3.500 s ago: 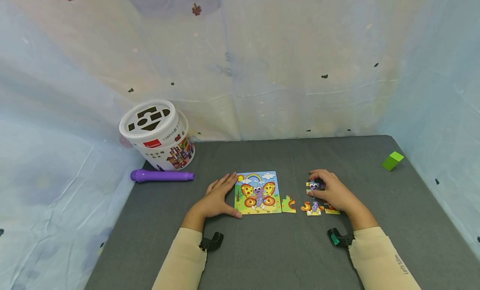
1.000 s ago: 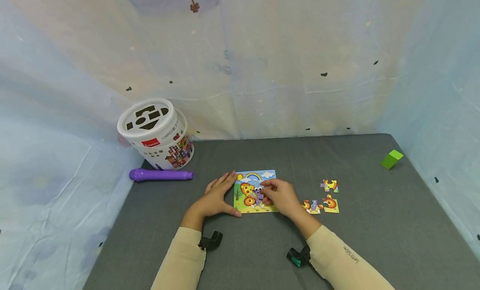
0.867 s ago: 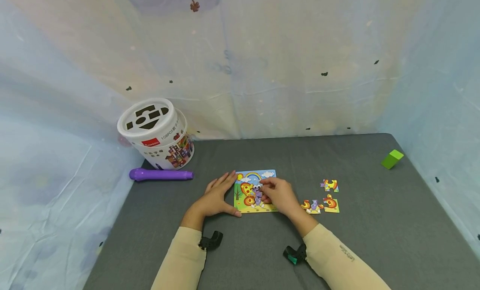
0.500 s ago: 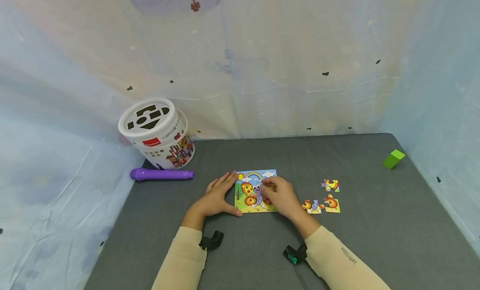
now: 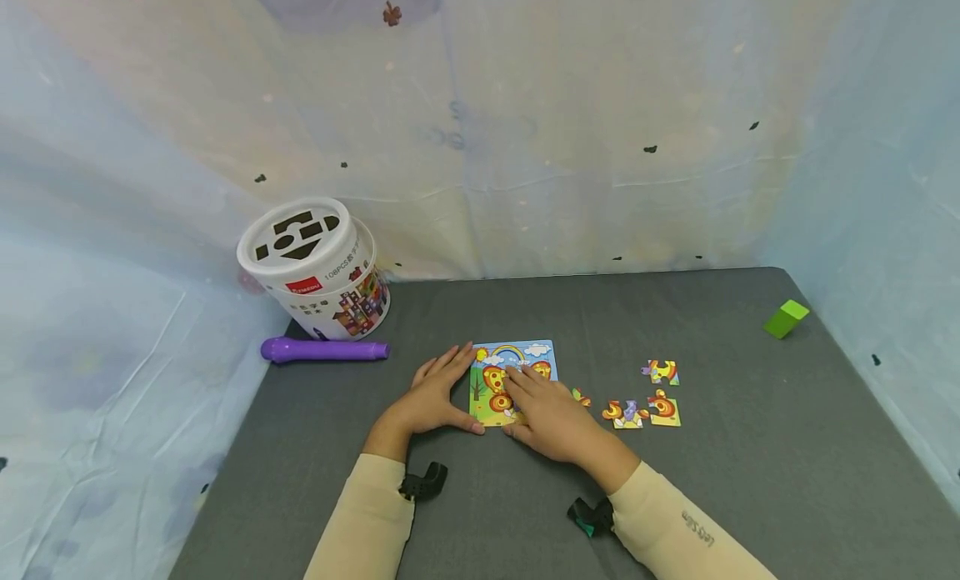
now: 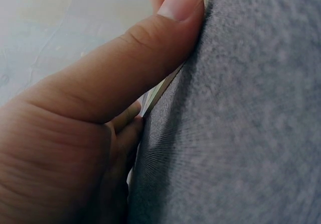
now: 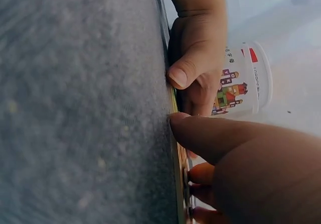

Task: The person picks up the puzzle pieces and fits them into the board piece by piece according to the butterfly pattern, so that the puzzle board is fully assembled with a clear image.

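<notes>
A square butterfly picture puzzle (image 5: 513,353) lies flat on the grey table, its lower right part hidden under my right hand (image 5: 555,417). That hand lies over it with the fingers extended across the picture; in the right wrist view its thumb (image 7: 188,126) is at the front edge. My left hand (image 5: 431,407) frames the puzzle's left side, fingers spread at the upper corner and thumb at the lower one. To the right lie loose jigsaw pieces: a rainbow one (image 5: 663,372), an orange swirl one (image 5: 663,408), a purple-bodied one (image 5: 628,414) and a partly covered green one (image 5: 580,397).
A white block bucket (image 5: 322,272) stands at the back left, with a purple microphone-shaped toy (image 5: 324,350) lying before it. Far to the right is a green block (image 5: 786,319). Pale curtains (image 5: 540,147) hang behind the grey table (image 5: 495,513).
My right hand took a piece from the loose pieces, carried it left to the puzzle and pinched there. Its fingers have since straightened over the picture. The left hand has stayed put.
</notes>
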A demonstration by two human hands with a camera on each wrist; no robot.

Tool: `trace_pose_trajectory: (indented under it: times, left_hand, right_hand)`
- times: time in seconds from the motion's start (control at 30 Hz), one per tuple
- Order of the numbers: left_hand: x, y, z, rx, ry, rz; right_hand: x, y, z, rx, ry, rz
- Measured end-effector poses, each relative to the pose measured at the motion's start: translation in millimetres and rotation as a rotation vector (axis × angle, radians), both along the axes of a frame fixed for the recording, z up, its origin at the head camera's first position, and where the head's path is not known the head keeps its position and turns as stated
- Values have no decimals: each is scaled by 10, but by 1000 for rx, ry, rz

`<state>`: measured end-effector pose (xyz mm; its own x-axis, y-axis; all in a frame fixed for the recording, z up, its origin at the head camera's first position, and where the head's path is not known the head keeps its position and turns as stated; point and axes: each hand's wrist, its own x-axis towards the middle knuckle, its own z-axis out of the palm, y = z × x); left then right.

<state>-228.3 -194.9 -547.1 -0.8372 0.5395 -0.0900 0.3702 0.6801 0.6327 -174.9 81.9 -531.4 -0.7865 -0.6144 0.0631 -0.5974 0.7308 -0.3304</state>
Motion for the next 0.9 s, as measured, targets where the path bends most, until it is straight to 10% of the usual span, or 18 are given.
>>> trace_pose_trajectory:
  times: [0.9]
  left_hand:
    - [11,8,7,-7,0,8]
  right_hand:
    - [47,-6,-23,27,-57,15]
